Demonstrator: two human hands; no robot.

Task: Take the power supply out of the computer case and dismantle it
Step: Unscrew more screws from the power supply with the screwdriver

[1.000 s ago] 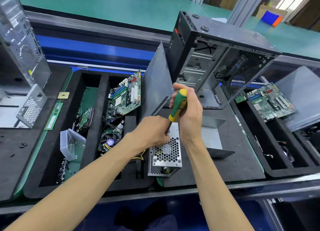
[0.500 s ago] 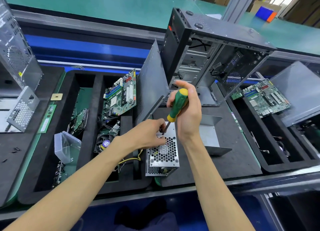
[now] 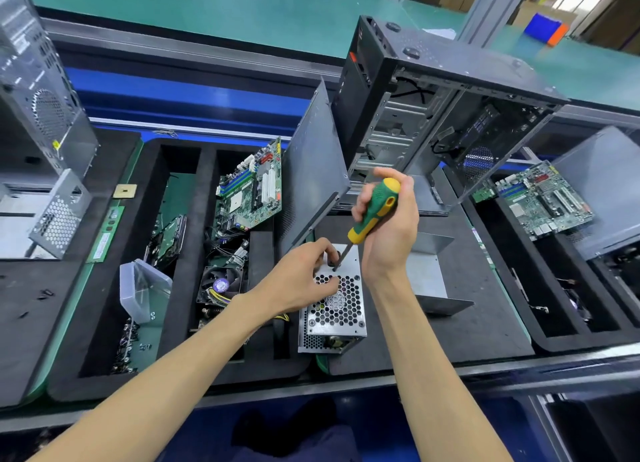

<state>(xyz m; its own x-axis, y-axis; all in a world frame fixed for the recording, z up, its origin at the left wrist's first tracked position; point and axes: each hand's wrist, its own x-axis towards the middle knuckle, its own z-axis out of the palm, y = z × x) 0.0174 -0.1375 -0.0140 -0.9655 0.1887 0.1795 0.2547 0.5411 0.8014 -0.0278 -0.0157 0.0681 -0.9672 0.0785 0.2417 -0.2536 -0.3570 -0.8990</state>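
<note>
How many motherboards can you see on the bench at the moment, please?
2. One motherboard stands tilted in the black foam tray left of the power supply; the other motherboard lies in the tray at far right. Others may be hidden.

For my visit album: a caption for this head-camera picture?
Right hand drives a green-and-yellow screwdriver into a perforated silver power supply, steadied by the left hand.

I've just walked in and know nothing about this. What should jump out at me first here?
At centre, the right hand grips a green-and-yellow screwdriver, tip down on a silver power supply that the left hand steadies. Behind them an opened computer case stands on the bench, and a green motherboard leans in the tray to the left.
</note>
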